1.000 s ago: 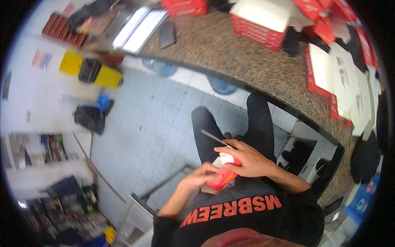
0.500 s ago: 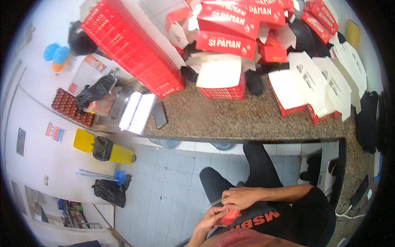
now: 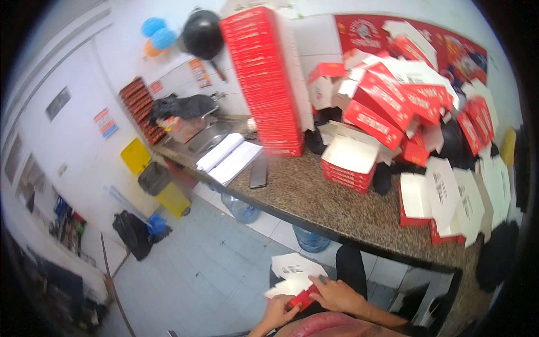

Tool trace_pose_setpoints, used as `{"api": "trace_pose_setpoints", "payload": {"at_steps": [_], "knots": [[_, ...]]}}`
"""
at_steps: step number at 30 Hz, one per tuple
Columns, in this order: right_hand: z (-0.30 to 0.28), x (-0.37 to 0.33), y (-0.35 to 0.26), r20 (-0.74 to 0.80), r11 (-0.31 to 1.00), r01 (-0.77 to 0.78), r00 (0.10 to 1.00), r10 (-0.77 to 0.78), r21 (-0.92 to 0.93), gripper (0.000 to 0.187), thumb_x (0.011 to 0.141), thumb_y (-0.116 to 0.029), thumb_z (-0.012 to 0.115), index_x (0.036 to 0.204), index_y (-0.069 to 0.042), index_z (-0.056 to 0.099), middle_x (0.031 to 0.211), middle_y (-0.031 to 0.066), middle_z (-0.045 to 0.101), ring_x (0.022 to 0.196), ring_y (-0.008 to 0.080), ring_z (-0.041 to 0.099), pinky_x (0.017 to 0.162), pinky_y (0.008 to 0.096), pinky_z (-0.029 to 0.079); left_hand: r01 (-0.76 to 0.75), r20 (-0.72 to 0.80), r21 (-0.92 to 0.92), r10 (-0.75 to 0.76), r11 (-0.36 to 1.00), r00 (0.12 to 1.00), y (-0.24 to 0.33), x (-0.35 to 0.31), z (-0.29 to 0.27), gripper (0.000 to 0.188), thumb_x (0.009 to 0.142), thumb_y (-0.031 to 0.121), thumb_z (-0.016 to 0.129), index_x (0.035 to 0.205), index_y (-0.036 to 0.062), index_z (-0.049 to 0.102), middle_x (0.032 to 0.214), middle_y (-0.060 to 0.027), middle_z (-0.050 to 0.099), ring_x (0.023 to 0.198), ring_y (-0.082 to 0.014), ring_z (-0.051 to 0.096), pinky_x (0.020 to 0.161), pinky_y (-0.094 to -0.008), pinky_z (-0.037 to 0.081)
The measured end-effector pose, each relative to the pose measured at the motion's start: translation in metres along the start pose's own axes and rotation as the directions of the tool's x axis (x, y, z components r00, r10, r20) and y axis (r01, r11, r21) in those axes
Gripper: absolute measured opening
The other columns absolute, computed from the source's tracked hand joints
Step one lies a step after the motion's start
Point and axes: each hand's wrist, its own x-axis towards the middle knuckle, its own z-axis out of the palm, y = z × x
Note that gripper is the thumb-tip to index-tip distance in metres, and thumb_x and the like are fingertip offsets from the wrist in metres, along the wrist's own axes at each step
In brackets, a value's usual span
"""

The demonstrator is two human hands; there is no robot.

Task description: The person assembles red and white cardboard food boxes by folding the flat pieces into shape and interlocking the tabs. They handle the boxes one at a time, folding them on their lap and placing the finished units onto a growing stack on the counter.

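Low at the bottom of the head view, over my lap, I hold a red-and-white cardboard food box point(image 3: 289, 287). Its white inside faces up, and a white lid flap with dark print stands away from me. My left hand point(image 3: 278, 312) grips the near left corner, thumb against the red side. My right hand point(image 3: 337, 294) is closed on the right end of the same red wall, its fingers along the edge. My palms and the underside of the box are hidden.
Above my lap runs a brown granite counter point(image 3: 297, 182). On it stand a tall stack of flat red cartons point(image 3: 264, 90), a heap of folded red boxes point(image 3: 387, 106), open boxes point(image 3: 415, 196), a phone point(image 3: 258, 173) and a notebook point(image 3: 238, 161). Water jugs point(image 3: 310, 238) sit underneath.
The view has swung, so the counter now slants. The box, earlier a mostly hidden red piece between my close hands, now shows its white inside and raised flap; my hands are farther apart.
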Motion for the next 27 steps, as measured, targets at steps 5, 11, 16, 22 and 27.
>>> {"api": "trace_pose_setpoints", "payload": {"at_steps": [5,11,16,22,27], "knots": [[0.036,0.005,0.024,0.094,0.913,0.391,0.919,-0.382,-0.117,0.041,0.099,-0.039,0.057,0.121,-0.006,0.067,0.098,0.0221,0.072,0.093,0.0444,0.069,0.082,0.0534,0.053,-0.378,0.132,0.415,0.357,0.828,0.925,0.041,0.006,-0.005,0.033,0.08,0.028,0.075,0.105,0.0057,0.075,0.103,-0.0132,0.066,0.116,-0.0383,0.057,0.108,-0.0531,0.041],[0.038,0.015,0.035,-0.117,0.972,0.178,0.98,-0.161,0.154,0.031,0.098,-0.028,0.065,0.095,0.003,0.068,0.081,0.0174,0.072,0.073,0.031,0.072,0.071,0.0368,0.057,-0.151,-0.478,0.314,0.294,0.937,0.828,0.071,0.001,0.001,0.065,0.088,0.025,0.071,0.143,0.0012,0.045,0.134,-0.0299,0.055,0.129,-0.046,0.051,0.107,-0.0513,0.044],[0.057,0.031,0.049,-0.267,0.699,0.256,0.959,-0.096,0.668,0.014,0.104,-0.003,0.052,0.106,0.008,0.06,0.097,0.0126,0.071,0.079,0.0163,0.071,0.074,0.0288,0.059,-0.18,-0.484,-0.108,0.106,0.978,0.869,0.077,0.01,0.01,0.065,0.095,0.019,0.064,0.148,-0.0066,0.035,0.129,-0.0355,0.058,0.114,-0.0487,0.062,0.096,-0.0499,0.051],[0.029,0.032,0.008,-0.424,0.577,0.362,0.905,-0.031,0.732,0.017,0.098,-0.001,0.06,0.114,0.004,0.054,0.087,0.0097,0.073,0.08,0.011,0.069,0.07,0.0279,0.053,-0.283,-0.562,0.042,0.257,0.958,0.787,0.08,0.018,-0.007,0.066,0.092,0.01,0.066,0.148,-0.0085,0.035,0.13,-0.0352,0.057,0.114,-0.0494,0.062,0.094,-0.0474,0.053],[0.005,0.03,-0.003,-0.515,0.861,0.392,0.837,-0.188,0.323,0.011,0.092,0.004,0.068,0.091,0.002,0.057,0.088,0.0098,0.069,0.077,0.0136,0.07,0.07,0.0262,0.055,-0.34,-0.55,0.287,0.444,0.896,0.707,0.064,0.019,-0.012,0.069,0.09,0.006,0.07,0.149,-0.0066,0.037,0.134,-0.0323,0.057,0.115,-0.0457,0.064,0.092,-0.0442,0.056]]}}
